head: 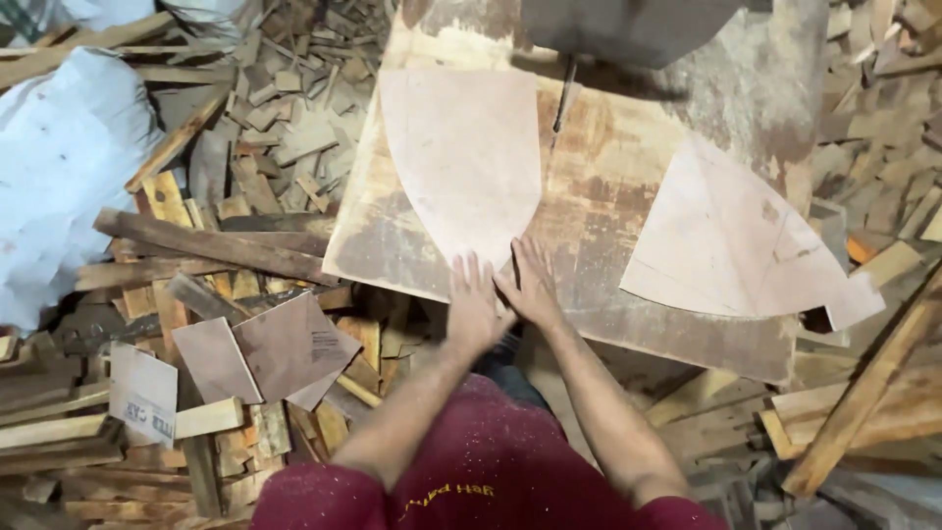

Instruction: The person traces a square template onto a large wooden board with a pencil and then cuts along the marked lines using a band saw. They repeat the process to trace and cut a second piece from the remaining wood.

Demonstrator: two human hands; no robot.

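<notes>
Two curved plywood pieces on the worn surface [589, 186]: one pale fan-shaped plywood piece [466, 162] at left, straight edge beside the saw blade [563, 93], and a second plywood piece [731, 240] at right, well apart, overhanging the far edge. Two hands, left hand [476, 304] and right hand [530, 285], lie flat and open, side by side and overlapping at the thumbs, fingers pressing the pointed near tip of the fan-shaped piece (nothing gripped). Wood offcuts [245, 255] heaped on the floor, too many to count.
</notes>
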